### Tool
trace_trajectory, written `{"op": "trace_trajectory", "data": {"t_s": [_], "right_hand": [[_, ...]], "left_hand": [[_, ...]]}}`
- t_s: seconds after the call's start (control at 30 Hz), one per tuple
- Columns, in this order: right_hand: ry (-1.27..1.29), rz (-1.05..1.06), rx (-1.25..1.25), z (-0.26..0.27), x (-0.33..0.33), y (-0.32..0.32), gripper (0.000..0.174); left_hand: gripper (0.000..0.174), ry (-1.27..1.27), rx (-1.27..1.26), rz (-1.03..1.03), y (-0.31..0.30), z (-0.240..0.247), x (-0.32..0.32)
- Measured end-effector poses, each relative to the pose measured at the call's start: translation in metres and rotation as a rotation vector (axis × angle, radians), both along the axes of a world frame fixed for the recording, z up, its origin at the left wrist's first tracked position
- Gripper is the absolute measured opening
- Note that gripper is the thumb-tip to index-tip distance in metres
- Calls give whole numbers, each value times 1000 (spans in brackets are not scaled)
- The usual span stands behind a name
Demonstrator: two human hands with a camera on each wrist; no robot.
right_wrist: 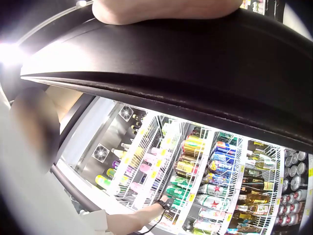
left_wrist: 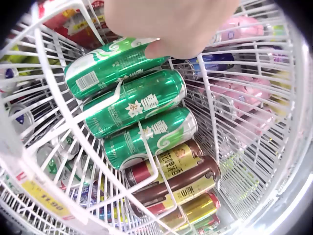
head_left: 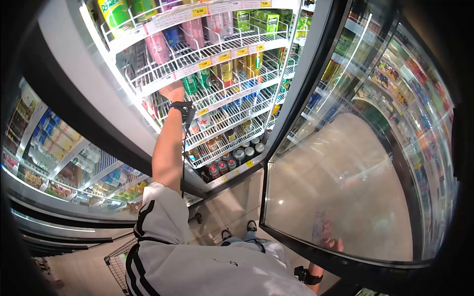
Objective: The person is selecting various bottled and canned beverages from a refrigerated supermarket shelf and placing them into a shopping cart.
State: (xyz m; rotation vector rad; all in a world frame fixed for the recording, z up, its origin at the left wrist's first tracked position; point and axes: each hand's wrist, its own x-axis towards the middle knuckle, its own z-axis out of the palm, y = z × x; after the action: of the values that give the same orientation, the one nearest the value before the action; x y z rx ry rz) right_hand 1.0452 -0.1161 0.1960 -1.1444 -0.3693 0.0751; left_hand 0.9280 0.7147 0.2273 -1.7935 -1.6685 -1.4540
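Note:
My left hand [head_left: 173,91] reaches deep into a lit drinks fridge, on a middle wire shelf. In the left wrist view the hand [left_wrist: 171,22] holds the end of a green can [left_wrist: 115,66], thumb against it; the other fingers are hidden. Two more green cans, including a middle one [left_wrist: 134,103], stand beside it, then brown-and-yellow cans [left_wrist: 178,188]. My right hand [head_left: 335,244] is at the edge of the open glass door [head_left: 340,187], its fingers showing through the glass. In the right wrist view that hand [right_wrist: 166,11] grips the black door frame [right_wrist: 161,54].
White wire dividers [left_wrist: 73,115] separate the rows of cans. Pink bottles [head_left: 157,48] fill the shelf above, and dark cans [head_left: 222,165] line the bottom. A closed fridge [head_left: 64,148] stands at left, with a wire shopping cart [head_left: 114,261] below it.

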Motion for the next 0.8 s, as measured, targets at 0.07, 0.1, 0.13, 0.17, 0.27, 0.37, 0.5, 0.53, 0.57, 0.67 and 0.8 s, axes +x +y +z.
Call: {"op": "trace_trajectory", "data": {"t_s": [0.07, 0.1, 0.13, 0.17, 0.27, 0.37, 0.5, 0.53, 0.57, 0.67, 0.8], "right_hand": [[466, -390, 40, 64, -6, 49, 36], [466, -390, 39, 58, -5, 45, 36], [212, -388, -120, 49, -4, 35, 34], [-34, -372, -284, 40, -2, 30, 31], [86, -460, -251, 29, 2, 23, 25], [343, -130, -3, 0, 20, -24, 19], [446, -408, 2, 36, 11, 17, 30], [452, -409, -1, 33, 15, 7, 30], [408, -115, 31, 28, 24, -9, 34], [271, 115, -40, 33, 23, -13, 39], [304, -114, -121, 38, 16, 2, 40]], "left_hand": [[45, 147, -243, -125, 48, -23, -10], [47, 232, -83, -106, 78, -46, -13], [47, 238, -91, -106, 80, -98, -14], [43, -75, 55, -291, 132, -127, -20], [49, -405, 199, -588, 193, -127, -24], [54, -473, 238, -649, 181, -126, -29], [40, -430, 263, -656, 183, -117, -32], [40, -371, 281, -642, 183, -116, -32], [40, -309, 298, -628, 182, -116, -31], [39, -191, 330, -599, 103, -131, -45], [36, 343, 95, -81, 78, -43, -19]]}}
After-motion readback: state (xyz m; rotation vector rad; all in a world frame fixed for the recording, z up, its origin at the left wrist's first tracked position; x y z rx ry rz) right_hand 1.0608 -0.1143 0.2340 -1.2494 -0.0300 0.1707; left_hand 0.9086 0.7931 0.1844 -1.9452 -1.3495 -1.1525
